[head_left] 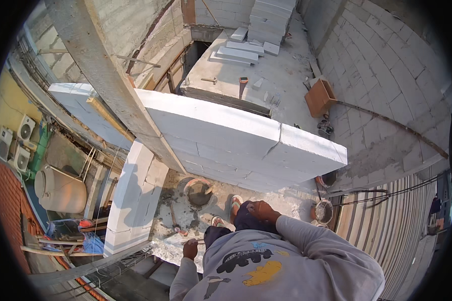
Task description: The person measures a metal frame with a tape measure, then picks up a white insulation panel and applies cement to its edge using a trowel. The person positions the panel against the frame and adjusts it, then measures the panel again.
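Low at my left side hangs my left hand (191, 248), curled closed; whatever may be inside it is too small to make out. My right hand (264, 212) rests on my dark trousers (244, 221) at the thigh, its fingers not clear. Ahead of my sandalled feet (235, 201) stands a round bucket (200, 192) with grey wet mortar in it. A white block wall (211, 150) runs across in front of me, and a shorter block wall (135, 198) stands to my left. Neither hand touches the walls. Near the bucket lies a thin long-handled tool (173, 214).
Beyond the wall, a concrete slab (281, 75) carries stacked white blocks (271, 20), a hammer (209, 80) and a handsaw (243, 86). A concrete post (103, 65) slants past the wall. Another bucket (323, 211) stands right. Lower ground with a water tank (60, 189) lies left.
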### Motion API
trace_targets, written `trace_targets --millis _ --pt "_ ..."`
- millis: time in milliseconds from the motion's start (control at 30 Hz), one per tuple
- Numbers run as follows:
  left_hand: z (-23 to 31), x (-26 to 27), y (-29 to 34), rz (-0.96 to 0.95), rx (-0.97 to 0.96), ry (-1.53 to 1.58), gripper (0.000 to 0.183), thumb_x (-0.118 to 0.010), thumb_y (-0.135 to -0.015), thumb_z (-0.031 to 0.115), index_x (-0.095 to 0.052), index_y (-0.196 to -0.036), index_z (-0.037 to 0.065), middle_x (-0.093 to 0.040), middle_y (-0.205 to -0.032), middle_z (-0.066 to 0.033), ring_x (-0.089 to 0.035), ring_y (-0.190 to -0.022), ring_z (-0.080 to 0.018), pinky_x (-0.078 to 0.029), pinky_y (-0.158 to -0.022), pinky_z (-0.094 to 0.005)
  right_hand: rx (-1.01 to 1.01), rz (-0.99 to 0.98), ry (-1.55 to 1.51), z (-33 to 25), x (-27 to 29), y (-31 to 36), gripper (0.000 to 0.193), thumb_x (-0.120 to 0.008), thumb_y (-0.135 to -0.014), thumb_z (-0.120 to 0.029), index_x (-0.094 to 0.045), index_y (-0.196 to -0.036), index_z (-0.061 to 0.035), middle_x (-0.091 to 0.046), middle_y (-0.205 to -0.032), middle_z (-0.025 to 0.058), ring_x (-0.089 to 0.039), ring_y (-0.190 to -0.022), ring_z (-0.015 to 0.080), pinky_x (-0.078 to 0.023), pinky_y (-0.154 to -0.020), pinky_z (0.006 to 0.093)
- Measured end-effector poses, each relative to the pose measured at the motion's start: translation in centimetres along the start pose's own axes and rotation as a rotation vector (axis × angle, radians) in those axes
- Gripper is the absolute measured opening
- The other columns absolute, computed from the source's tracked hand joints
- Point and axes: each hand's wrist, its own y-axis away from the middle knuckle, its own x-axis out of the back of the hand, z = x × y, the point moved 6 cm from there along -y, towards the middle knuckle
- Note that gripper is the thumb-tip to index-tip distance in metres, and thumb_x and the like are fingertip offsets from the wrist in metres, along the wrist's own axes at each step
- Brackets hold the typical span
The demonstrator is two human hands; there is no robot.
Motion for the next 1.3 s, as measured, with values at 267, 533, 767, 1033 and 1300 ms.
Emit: trace_targets --millis 267,533,767,1033,1300 --pt "-3.7 5.7 -3.6 -0.353 0.319 0.623 0.025 -0.060 -0.092 0.013 -0.069 -0.110 -0.002 -0.070 -0.091 -0.0077 -0.069 -0.080 -0.0199 -0.054 -0.070 -0.0327 -0.562 0.226 -0.141 5.2 -2.2 16.1 0.041 -0.054 -0.096 -0.039 -0.072 -0.096 -0.0020 -0.071 -0.098 0.0229 -0.070 -0.090 0.0413 -0.054 -0.081 0.0534" --pt "6.9 11.1 -17.8 -0.347 0.200 0.681 0.037 -0.059 -0.098 0.021 -0.064 -0.126 -0.003 -0.072 -0.100 -0.0109 -0.068 -0.089 -0.0213 -0.052 -0.081 -0.0343 -1.035 0.326 -0.278 10.2 -2.6 26.9 0.052 -0.056 -0.093 -0.044 -0.073 -0.099 0.0043 -0.071 -0.100 0.0291 -0.070 -0.093 0.0455 -0.054 -0.087 0.0530" --pt "21.2 8.3 -22.8 -0.320 0.196 0.645 0.038 -0.059 -0.101 0.023 -0.063 -0.129 -0.003 -0.071 -0.105 -0.0102 -0.064 -0.091 -0.0174 -0.051 -0.084 -0.0339 -0.880 0.223 -0.169 22.0 -3.9 32.4 0.040 -0.055 -0.096 -0.033 -0.072 -0.096 0.0027 -0.071 -0.093 0.0276 -0.069 -0.087 0.0458 -0.055 -0.083 0.0530" --pt "28.3 -4.4 -22.4 -0.211 0.195 0.395 0.035 -0.065 -0.091 0.022 -0.070 -0.116 -0.002 -0.075 -0.102 -0.0171 -0.072 -0.093 -0.0275 -0.055 -0.083 -0.0379 -0.602 0.232 -0.040 47.6 3.3 36.6 0.034 -0.050 -0.096 -0.027 -0.072 -0.100 -0.0021 -0.070 -0.105 0.0275 -0.069 -0.094 0.0463 -0.056 -0.084 0.0523" --pt "46.2 -14.2 -13.9 -0.531 0.707 0.691 0.039 -0.066 -0.095 0.026 -0.067 -0.124 0.000 -0.075 -0.107 -0.0150 -0.073 -0.091 -0.0243 -0.058 -0.078 -0.0366 -0.768 0.425 -0.343 64.2 23.2 36.6 0.039 -0.052 -0.092 -0.035 -0.073 -0.089 -0.0025 -0.074 -0.087 0.0197 -0.073 -0.082 0.0334 -0.056 -0.073 0.0452"
